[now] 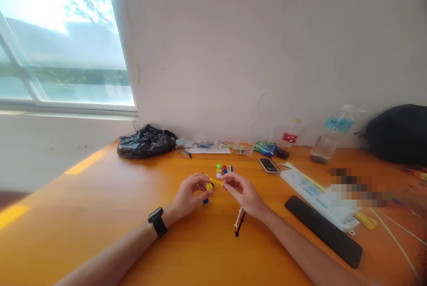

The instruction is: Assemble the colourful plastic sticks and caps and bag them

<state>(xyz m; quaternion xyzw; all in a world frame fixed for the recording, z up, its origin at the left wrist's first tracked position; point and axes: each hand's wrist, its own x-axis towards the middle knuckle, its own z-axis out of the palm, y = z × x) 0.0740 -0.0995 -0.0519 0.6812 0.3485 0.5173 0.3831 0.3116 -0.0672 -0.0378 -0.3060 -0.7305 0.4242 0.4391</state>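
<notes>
My left hand (193, 192), with a black watch (157, 222) on its wrist, pinches a small round yellow plastic piece (209, 186) between thumb and fingers. Facing it, my right hand (242, 190) has its fingertips closed on a thin yellow plastic stick (217, 182) that points toward the yellow disc; whether the two touch I cannot tell. A white stick (238, 217) and a black arrow-tipped stick (239, 225) lie on the table, partly under my right hand. Below my left fingers sits a blue round piece (205, 201). Several coloured discs (219, 171) stand in rows just beyond my hands.
On the wooden table (187, 250), a black plastic bag (147, 141) and glasses (185, 154) lie at the back left. A phone (268, 165), a white power strip (313, 192), a long black bar (323, 231) and a plastic bottle (327, 141) are on the right.
</notes>
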